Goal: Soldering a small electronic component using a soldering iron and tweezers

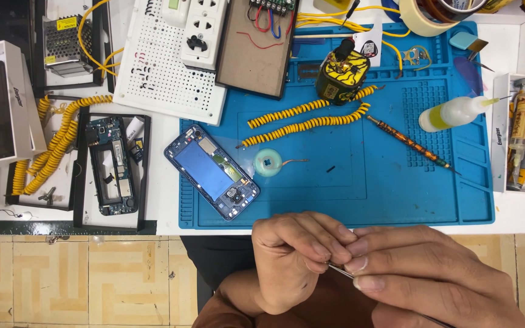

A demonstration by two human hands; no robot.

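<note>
White bench top [165, 121] is covered for the most part by a blue silicone work mat [390, 182], with a tan tiled floor [80, 279] seen below its front edge. Both hands are held close together in front of the bench, off the mat. The left hand [293, 258] is curled, its fingertips pinched against those of the right hand [426, 273]. A thin pair of metal tweezers [339, 271] is gripped in the right hand, the tip reaching the left fingertips; whether anything small is pinched there cannot be told.

On the mat's left edge an opened blue phone frame [212, 171] is laid at a slant, and just to its right a small pale-green spool of wire [268, 162] is set. Two yellow coiled cords [305, 118] are stretched above it, near a yellow-and-black device [341, 76]. A copper-coloured tool [409, 144] and a squeeze bottle [454, 113] are placed further right. Another stripped phone board [112, 165] is laid on a black tray left of the mat.
</note>
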